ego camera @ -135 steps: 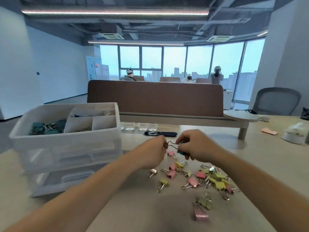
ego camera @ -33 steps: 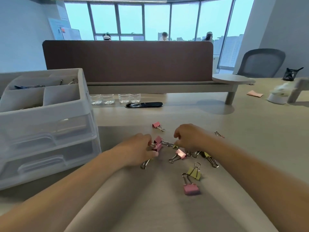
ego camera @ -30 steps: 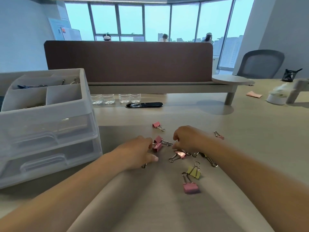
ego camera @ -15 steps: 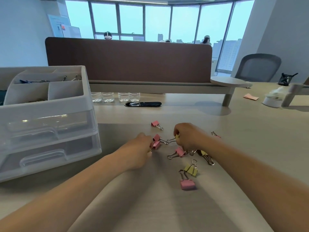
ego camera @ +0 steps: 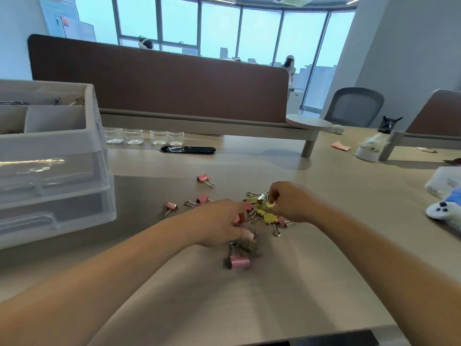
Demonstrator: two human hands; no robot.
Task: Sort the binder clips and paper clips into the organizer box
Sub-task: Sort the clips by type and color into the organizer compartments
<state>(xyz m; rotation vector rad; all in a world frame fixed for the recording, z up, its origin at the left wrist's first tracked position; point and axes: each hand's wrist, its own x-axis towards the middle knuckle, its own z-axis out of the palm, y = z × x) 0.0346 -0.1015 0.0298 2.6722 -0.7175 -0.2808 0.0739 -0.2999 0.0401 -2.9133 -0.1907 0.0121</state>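
Pink and yellow binder clips lie scattered on the beige desk [ego camera: 324, 245]. My left hand [ego camera: 222, 224] is curled over the heap's near side and holds a pink clip [ego camera: 236, 220] under its fingers. My right hand [ego camera: 293, 201] pinches a small yellow clip [ego camera: 270, 204] just above the yellow cluster [ego camera: 270, 218]. Loose pink clips [ego camera: 203, 178] [ego camera: 203, 199] [ego camera: 171, 206] lie to the left. A large pink clip [ego camera: 240, 262] and an olive one [ego camera: 249, 243] sit just below my left hand. The white organizer box [ego camera: 57, 156], with open top compartments and drawers, stands at far left.
Small clear cups [ego camera: 142, 137] and a black oval cable port [ego camera: 187, 149] sit behind the clips, before a brown divider [ego camera: 159, 83]. A white controller [ego camera: 441, 213] and a white box lie at the right edge. A white round holder [ego camera: 366, 153] stands at back right.
Both hands shifted right over the clip pile. My right hand now pinches a yellow clip, and my left hand has dropped toward the olive clip. The camera turned right.
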